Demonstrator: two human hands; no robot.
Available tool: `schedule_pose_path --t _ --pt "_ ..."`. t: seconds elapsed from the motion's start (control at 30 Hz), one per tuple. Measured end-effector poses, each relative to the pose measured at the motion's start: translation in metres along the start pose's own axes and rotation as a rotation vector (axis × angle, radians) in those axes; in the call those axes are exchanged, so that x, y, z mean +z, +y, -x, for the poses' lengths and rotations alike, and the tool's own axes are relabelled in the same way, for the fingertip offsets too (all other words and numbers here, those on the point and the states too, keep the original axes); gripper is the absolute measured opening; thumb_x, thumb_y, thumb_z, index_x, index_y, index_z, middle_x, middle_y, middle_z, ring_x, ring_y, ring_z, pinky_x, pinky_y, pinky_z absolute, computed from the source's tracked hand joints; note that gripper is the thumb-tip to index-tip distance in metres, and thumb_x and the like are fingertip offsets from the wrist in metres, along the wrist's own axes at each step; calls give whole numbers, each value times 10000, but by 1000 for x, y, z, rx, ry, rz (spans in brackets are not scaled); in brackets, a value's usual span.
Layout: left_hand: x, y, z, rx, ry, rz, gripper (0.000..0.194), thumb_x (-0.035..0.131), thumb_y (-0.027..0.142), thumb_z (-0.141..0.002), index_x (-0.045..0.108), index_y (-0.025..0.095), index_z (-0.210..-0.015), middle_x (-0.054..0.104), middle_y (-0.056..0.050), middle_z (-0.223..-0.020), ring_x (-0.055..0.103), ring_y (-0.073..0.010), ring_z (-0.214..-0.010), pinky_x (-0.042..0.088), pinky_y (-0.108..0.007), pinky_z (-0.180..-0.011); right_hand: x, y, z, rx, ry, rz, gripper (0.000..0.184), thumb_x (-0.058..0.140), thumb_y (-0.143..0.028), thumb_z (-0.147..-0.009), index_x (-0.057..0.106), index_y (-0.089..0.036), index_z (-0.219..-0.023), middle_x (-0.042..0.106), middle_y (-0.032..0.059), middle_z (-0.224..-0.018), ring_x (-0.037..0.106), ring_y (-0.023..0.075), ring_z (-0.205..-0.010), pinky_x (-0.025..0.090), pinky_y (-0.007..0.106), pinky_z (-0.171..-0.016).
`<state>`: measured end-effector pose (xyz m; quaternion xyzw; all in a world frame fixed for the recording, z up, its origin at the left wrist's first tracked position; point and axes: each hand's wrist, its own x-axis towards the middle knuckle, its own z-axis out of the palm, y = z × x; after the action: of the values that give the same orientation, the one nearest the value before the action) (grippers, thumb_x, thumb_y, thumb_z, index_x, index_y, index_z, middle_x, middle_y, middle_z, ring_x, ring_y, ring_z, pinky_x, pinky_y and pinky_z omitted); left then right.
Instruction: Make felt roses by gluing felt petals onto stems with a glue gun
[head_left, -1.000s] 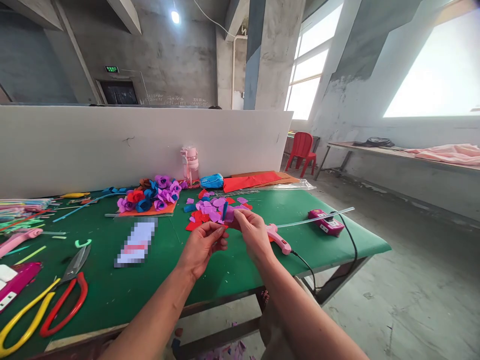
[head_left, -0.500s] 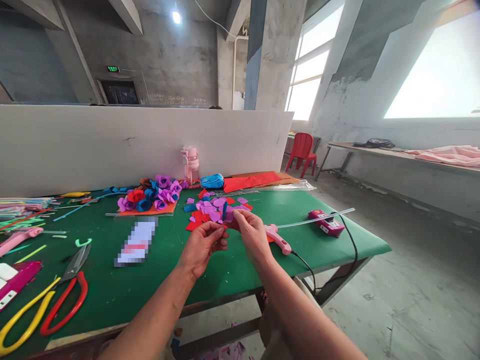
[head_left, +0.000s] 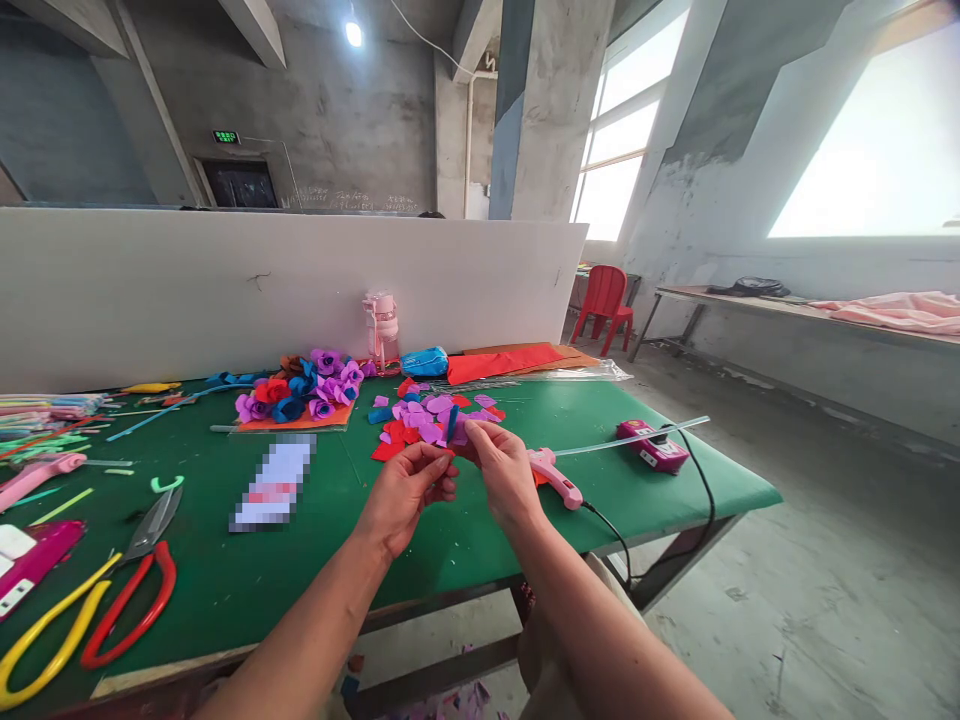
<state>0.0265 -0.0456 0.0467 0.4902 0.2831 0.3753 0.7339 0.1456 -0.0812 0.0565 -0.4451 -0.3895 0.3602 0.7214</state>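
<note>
My left hand (head_left: 405, 495) and my right hand (head_left: 504, 468) meet above the green table (head_left: 315, 540), fingers pinched together. Between them they hold a small purple felt piece (head_left: 459, 432), and a blue strip (head_left: 451, 422) stands up just behind my right fingertips. Right behind the hands lies a pile of purple and red felt petals (head_left: 420, 420). A pink glue gun (head_left: 555, 475) rests on the table just right of my right hand, its black cord running off the edge.
Finished felt roses (head_left: 300, 390) sit on an orange sheet at the back. Red and yellow scissors (head_left: 97, 610) lie front left. A pink box (head_left: 652, 445) with a clear stick, a pink bottle (head_left: 381, 328), red felt (head_left: 502, 362) and a white partition (head_left: 225, 290) stand behind.
</note>
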Motion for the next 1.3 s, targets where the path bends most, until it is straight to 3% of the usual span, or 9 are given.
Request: schedule_pose_path --t 0.8,1.1,1.3 --pt "0 -1 -1 -10 -8 3 306 793 334 -601 601 134 -731 633 -3 -665 574 -91 -548 500 -229 -564 -1 6 2 -36 78 28 386 574 -550 -722 648 -173 -685 546 -13 -533 490 138 -572 399 256 -558" --pt "-1 -2 0 -10 -10 14 291 790 321 -607 609 135 -738 639 -4 -668 582 -94 -560 504 -229 -574 1 2 3 -25 25 -79 325 584 -466 -749 561 -182 -591 489 -40 -531 431 111 -552 361 243 -563" --pt "1 -1 1 -8 2 18 310 798 332 -587 603 136 -728 643 -5 -659 578 -93 -542 502 -233 -569 2 1 5 43 40 -146 242 631 -427 -712 590 -190 -680 538 -39 -605 493 117 -602 407 251 -634"
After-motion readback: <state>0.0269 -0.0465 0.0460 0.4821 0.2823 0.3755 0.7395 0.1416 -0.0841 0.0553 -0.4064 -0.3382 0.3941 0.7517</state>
